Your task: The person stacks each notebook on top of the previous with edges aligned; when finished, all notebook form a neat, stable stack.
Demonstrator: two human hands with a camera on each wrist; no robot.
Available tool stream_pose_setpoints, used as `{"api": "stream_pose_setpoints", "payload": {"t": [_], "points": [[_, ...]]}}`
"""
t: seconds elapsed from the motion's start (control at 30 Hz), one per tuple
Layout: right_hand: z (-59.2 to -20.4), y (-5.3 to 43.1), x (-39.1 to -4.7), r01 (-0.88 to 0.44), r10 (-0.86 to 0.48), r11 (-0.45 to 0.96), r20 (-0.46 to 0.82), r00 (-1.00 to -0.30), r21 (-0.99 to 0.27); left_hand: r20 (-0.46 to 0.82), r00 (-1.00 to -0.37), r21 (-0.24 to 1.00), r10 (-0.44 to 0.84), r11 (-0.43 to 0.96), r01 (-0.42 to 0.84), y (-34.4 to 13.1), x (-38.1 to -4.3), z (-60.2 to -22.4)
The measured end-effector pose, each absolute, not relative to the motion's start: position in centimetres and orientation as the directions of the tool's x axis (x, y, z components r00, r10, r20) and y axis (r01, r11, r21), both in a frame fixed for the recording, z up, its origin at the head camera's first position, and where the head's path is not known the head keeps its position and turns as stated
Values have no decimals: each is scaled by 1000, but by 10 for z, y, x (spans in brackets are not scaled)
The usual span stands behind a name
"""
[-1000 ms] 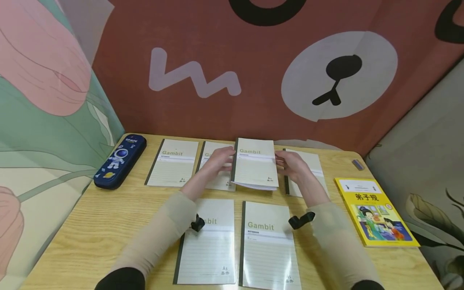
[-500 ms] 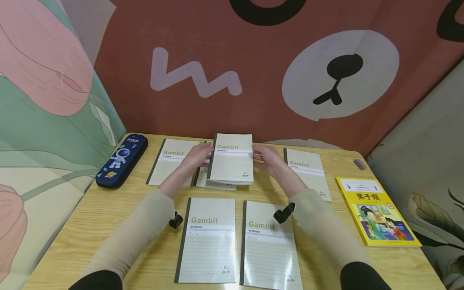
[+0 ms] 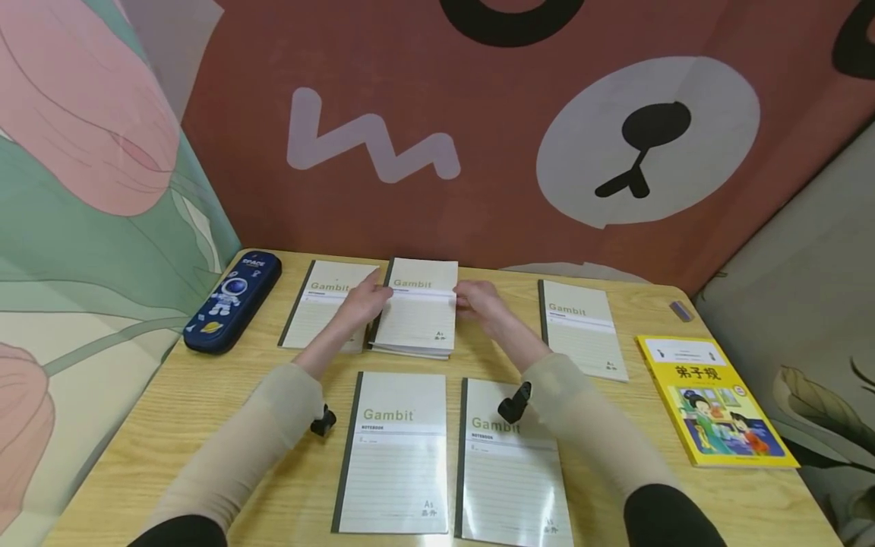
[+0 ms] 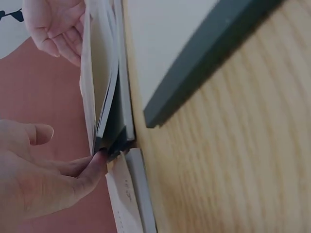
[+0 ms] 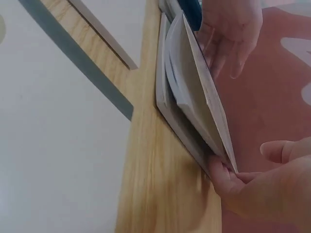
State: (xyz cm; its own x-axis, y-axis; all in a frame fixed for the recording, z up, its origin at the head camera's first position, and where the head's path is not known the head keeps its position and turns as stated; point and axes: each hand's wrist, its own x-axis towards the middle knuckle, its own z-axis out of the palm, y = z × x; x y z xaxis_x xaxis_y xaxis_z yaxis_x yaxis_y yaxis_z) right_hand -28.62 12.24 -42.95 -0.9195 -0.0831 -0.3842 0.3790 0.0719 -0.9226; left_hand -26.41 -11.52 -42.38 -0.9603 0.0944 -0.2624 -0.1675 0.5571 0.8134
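A white Gambit notebook [image 3: 418,313], dark along its spine, lies between my two hands over another notebook at the back of the table. My left hand [image 3: 365,300] touches its spine side with the fingertips, thumb apart in the left wrist view. At the opposite edge, my right hand [image 3: 484,300] supports the notebook with fingertips under its corner; its thumb [image 5: 274,151] stands clear of the cover. Both wrist views show a gap between the upper notebook [image 5: 187,97] and the lower one [image 5: 163,92]. The lower one is mostly hidden in the head view.
More Gambit notebooks lie flat: one back left [image 3: 317,315], one back right [image 3: 584,327], two in front [image 3: 393,471] [image 3: 513,486]. A navy astronaut pencil case [image 3: 232,300] lies far left. On the right are a yellow book [image 3: 714,403] and an eraser [image 3: 681,311].
Both hands have carried the notebook leftward from the gap beside the back-right notebook, then lowered it over the second notebook in the back row.
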Motion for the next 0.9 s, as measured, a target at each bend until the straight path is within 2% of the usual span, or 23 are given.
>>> {"api": "stream_pose_setpoints", "payload": {"t": [0.4,0.7,0.9], "points": [[-432,119,-284,328,-108,89,-336,-936,-941,-289,-954,799,86,570,-191,-115,-263,-430],[-433,114,-280,340,-104,168,-359,-927,-925,-289,-953,806,93,560,-190,-115,-261,-428],[-431,114,-279,271,-124,232,-305,-944,-934,-319,-944,805,82,549,-225,-114,-260,-425]]}}
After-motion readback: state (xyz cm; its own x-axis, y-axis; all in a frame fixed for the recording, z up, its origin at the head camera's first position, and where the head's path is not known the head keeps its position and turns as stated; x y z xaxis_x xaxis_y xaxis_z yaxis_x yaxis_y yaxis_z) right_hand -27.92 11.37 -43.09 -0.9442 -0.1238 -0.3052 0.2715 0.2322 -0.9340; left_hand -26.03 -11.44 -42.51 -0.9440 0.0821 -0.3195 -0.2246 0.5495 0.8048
